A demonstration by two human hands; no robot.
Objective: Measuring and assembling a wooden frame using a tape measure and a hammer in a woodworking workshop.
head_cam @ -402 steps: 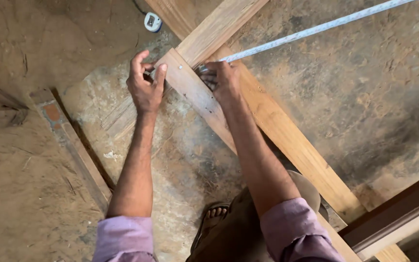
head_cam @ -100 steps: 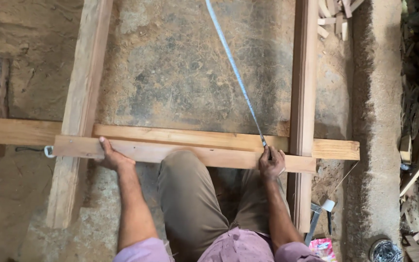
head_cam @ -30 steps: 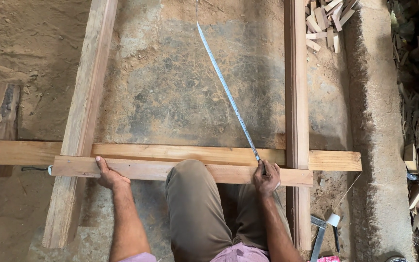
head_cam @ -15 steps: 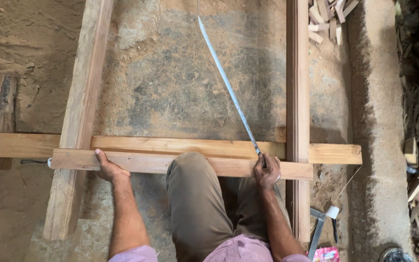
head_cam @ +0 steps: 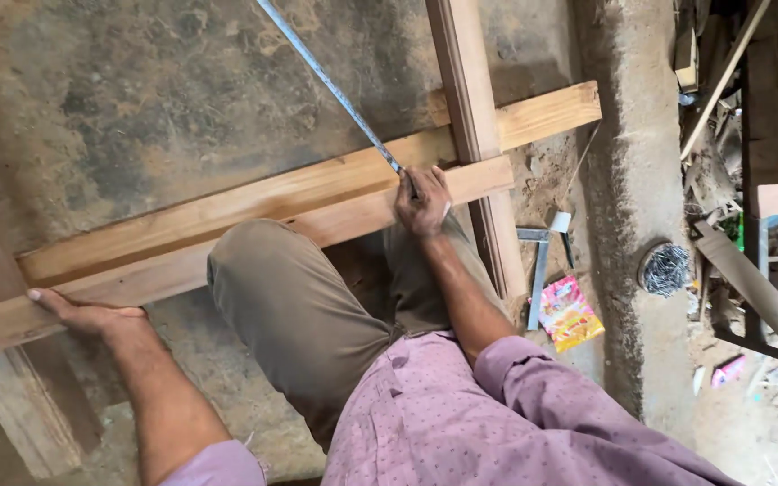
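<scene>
**Tape pinned on the crosspiece, other hand flat on the plank**

Right hand (head_cam: 423, 200) has its fingers pinched together on the end of the tape (head_cam: 330, 85), pressing it down right where the near plank (head_cam: 254, 247) meets the far plank (head_cam: 317, 184). From there the tape runs up and to the left across the concrete floor (head_cam: 155, 99) and out of the top of the shot.

Left hand (head_cam: 83, 315) is spread flat, palm down, on the near plank's left end, fingers open, not wrapped around anything.

The two planks lie side by side, touching, slanting up to the right. An upright rail (head_cam: 474, 108) crosses over them just right of the right hand. The bent knee (head_cam: 290, 297) sits between the two arms, over the near plank.

Off to the right on the floor: a metal square (head_cam: 538, 270), a bright packet (head_cam: 569, 310) just beside it, and a coil of wire (head_cam: 664, 267) past the concrete curb (head_cam: 632, 135).
</scene>
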